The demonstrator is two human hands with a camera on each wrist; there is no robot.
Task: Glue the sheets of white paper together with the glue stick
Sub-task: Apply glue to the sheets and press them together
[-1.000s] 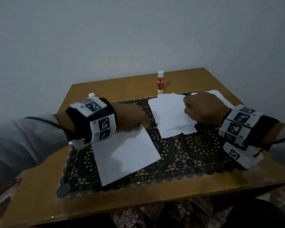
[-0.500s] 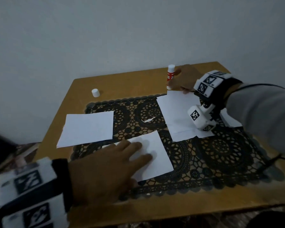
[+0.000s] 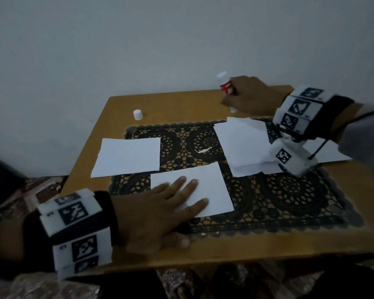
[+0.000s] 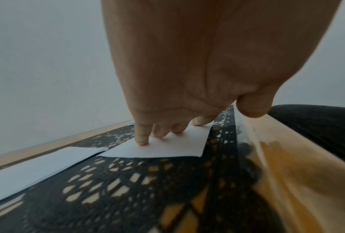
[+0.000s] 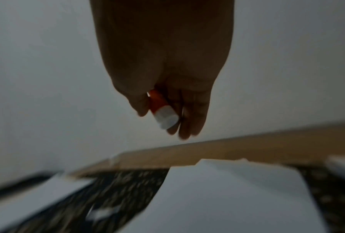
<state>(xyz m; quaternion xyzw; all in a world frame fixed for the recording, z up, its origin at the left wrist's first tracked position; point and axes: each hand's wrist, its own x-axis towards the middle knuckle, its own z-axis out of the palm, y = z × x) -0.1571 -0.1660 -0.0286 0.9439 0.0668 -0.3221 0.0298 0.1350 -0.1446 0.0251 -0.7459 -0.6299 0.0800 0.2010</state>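
Here your left hand [image 3: 160, 212] is lying flat, fingers [image 4: 141, 138] spread and straight, pressing the near sheet [image 3: 205, 186] onto the black lace mat [image 3: 289, 201]. The palm is overhanging the mat's scalloped front edge, and the thumb is resting on bare wood close to the table's [image 3: 246, 244] near edge. Your right hand [image 3: 249, 96] is gripping the glue stick [image 3: 226, 86] above the table's far edge, beside the wall [image 3: 160, 39]; fingers and thumb are curling around the red barrel, and the stick is tilting with one white end poking out up and to the left. In the right wrist view the glue stick [image 5: 161, 110] is sitting between thumb and fingers, well clear of the tabletop.

A second sheet [image 3: 127, 156] is lying to the left, half on the mat and half on wood, its corner just beside the pressed sheet. A loose pile of sheets [image 3: 242, 145] is lying on the mat's far right part, partly under your right wrist. A small white cap [image 3: 138, 114] is standing alone on bare wood near the far left corner. A torn paper scrap [image 3: 203, 150] is lying on the mat between the sheets. Open mat is showing to the right of the pressed sheet.
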